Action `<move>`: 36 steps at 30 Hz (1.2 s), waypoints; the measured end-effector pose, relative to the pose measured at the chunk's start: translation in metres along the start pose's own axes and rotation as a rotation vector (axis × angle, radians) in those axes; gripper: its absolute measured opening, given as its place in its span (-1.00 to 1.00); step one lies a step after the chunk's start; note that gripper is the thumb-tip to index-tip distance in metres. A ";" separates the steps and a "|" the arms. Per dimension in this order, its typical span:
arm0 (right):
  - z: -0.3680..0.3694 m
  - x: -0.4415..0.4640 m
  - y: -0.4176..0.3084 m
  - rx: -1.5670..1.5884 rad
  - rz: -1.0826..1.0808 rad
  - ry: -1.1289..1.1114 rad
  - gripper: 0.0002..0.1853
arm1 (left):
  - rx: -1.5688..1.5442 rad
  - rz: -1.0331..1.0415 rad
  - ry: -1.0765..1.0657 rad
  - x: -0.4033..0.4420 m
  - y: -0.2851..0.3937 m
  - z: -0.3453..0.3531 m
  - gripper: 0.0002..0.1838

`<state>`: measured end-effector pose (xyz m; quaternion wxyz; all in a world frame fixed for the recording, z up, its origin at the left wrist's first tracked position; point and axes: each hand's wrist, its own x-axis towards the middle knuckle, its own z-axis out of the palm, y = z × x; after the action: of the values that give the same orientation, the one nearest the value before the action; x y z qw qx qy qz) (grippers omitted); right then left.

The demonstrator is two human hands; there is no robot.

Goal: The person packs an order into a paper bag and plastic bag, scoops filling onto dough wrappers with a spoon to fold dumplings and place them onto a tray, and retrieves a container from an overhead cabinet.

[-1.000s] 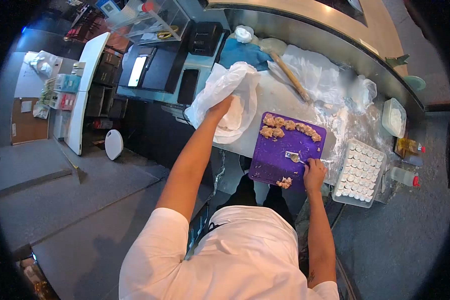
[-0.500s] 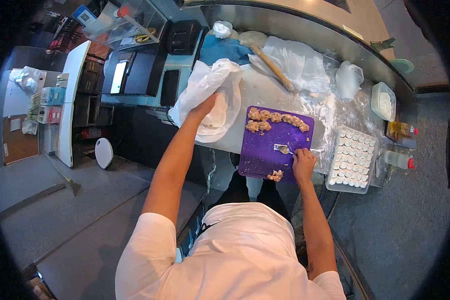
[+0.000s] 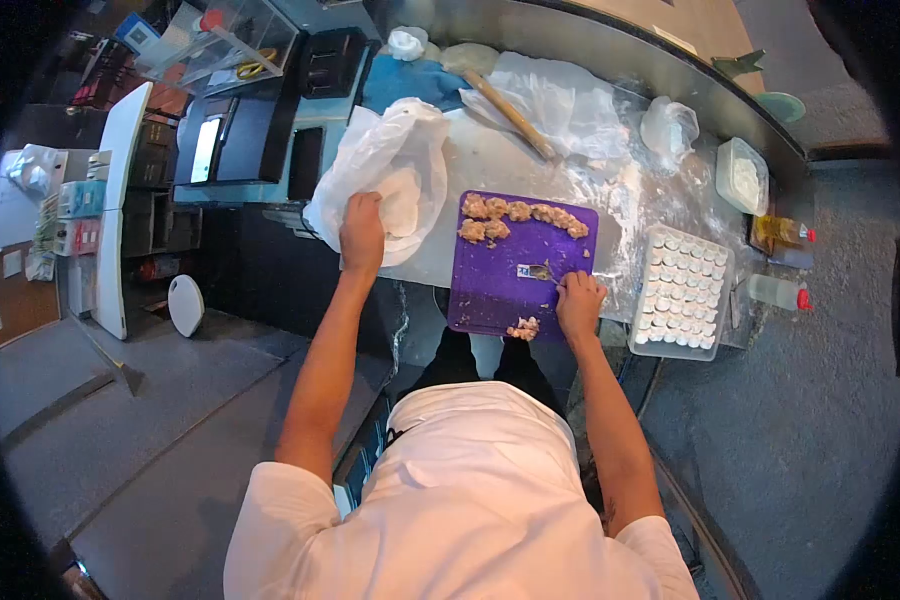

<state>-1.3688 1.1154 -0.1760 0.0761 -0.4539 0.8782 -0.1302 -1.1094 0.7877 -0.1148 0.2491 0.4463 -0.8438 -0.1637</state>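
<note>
Bag (image 3: 435, 130): white, slack, mouth wide, at the left of the worktop (image 3: 470, 160), with a pale lump (image 3: 402, 205) inside, perhaps dough
Left hand (image 3: 362, 232): over the bag's near side, just beside the pale lump; its fingers look bent, but whether they pinch plastic, touch the lump or hold nothing I cannot tell; the step on this side seems to be getting at what the bag holds, and a next move here would call for a clear path past the loose rim
Board (image 3: 495, 300): purple, on the worktop, between the two hands
Clumps (image 3: 520, 210): of what looks like raw filling, on the far part of the board, one longer row with a short one nearer at its left
Heap (image 3: 523, 327): smaller and looser, the same filling by the look of it, at the board's near edge
Spoon (image 3: 541, 271): over the middle right of the board, bowl toward the left, apart from clumps and heap; contact with the board cannot be told
Right hand (image 3: 578, 303): at the board's right edge, fingers pinching the spoon's handle; the step looks like portioning, and a next move would call for a steady pinch and the bowl kept off the finished clumps
Tray (image 3: 672, 352): right of the board, apart from it, filled with rows of small white pieces (image 3: 680, 295)
</note>
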 end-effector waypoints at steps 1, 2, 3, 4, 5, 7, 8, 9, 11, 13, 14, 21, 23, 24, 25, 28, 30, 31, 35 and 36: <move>-0.001 -0.001 -0.002 0.001 0.006 -0.002 -0.83 | -0.123 -0.135 -0.012 -0.007 0.014 -0.010 -0.77; -0.006 -0.002 -0.005 0.011 -0.007 0.015 -0.83 | -0.245 -0.270 -0.020 -0.014 0.028 -0.018 -0.77; -0.007 -0.001 -0.007 0.065 0.037 0.012 -0.84 | -0.364 -0.405 -0.027 -0.019 0.039 -0.027 -0.77; -0.008 -0.001 -0.008 0.119 0.081 0.007 -0.84 | -0.441 -0.383 0.038 -0.023 0.045 -0.034 -0.77; -0.010 -0.003 -0.009 0.172 0.126 -0.001 -0.84 | -0.517 -0.364 0.101 -0.029 0.050 -0.040 -0.77; -0.018 -0.010 -0.008 0.267 0.200 0.022 -0.88 | -0.565 -0.279 0.204 -0.039 0.063 -0.058 -0.77; -0.023 -0.011 -0.007 0.314 0.234 0.039 -0.89 | -0.539 -0.210 0.248 -0.040 0.069 -0.071 -0.78; -0.025 -0.015 -0.003 0.330 0.276 -0.012 -0.89 | -0.511 -0.143 0.293 -0.041 0.076 -0.082 -0.78; -0.036 -0.026 0.007 0.365 0.352 -0.112 -0.89 | -0.700 -0.292 0.306 -0.042 0.081 -0.090 -0.81; -0.041 -0.041 0.018 0.305 0.312 -0.089 -0.89 | -0.879 -0.390 0.337 -0.039 0.081 -0.093 -0.73; -0.042 -0.048 0.023 0.275 0.291 -0.077 -0.88 | -0.973 -0.445 0.340 -0.038 0.082 -0.098 -0.60; -0.038 -0.081 0.023 0.299 0.194 -0.141 -0.90 | -1.892 -0.802 0.190 -0.049 0.073 -0.115 -0.49; -0.027 -0.084 0.013 0.340 0.115 -0.211 -0.89 | -2.070 -0.950 0.122 -0.064 0.054 -0.099 -0.46; -0.029 -0.083 0.001 0.338 0.048 -0.217 -0.89 | -2.003 -0.907 0.069 -0.072 0.053 -0.092 -0.50; -0.037 -0.077 -0.009 0.299 -0.005 -0.224 -0.89 | -1.961 -0.940 0.035 -0.074 0.062 -0.094 -0.51; -0.048 -0.052 -0.029 0.205 -0.134 -0.226 -0.89 | -1.805 -0.993 -0.066 -0.084 0.084 -0.094 -0.57; -0.051 -0.033 -0.031 0.170 -0.296 -0.308 -0.84 | -1.763 -0.994 -0.104 -0.094 0.087 -0.094 -0.60; -0.051 -0.027 -0.031 0.153 -0.383 -0.352 -0.81 | -1.743 -0.997 -0.116 -0.103 0.091 -0.094 -0.62; -0.047 -0.013 -0.031 0.135 -0.732 -0.414 -0.81 | -1.666 -0.998 -0.036 -0.134 0.115 -0.107 -0.66; -0.048 -0.009 -0.029 0.117 -0.786 -0.438 -0.81 | -1.671 -0.989 0.006 -0.144 0.120 -0.109 -0.66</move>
<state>-1.3527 1.1145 -0.1215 0.2303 -0.7647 0.5935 -0.0994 -1.0590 0.9680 -0.0048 0.3909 0.4300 -0.1718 -0.7955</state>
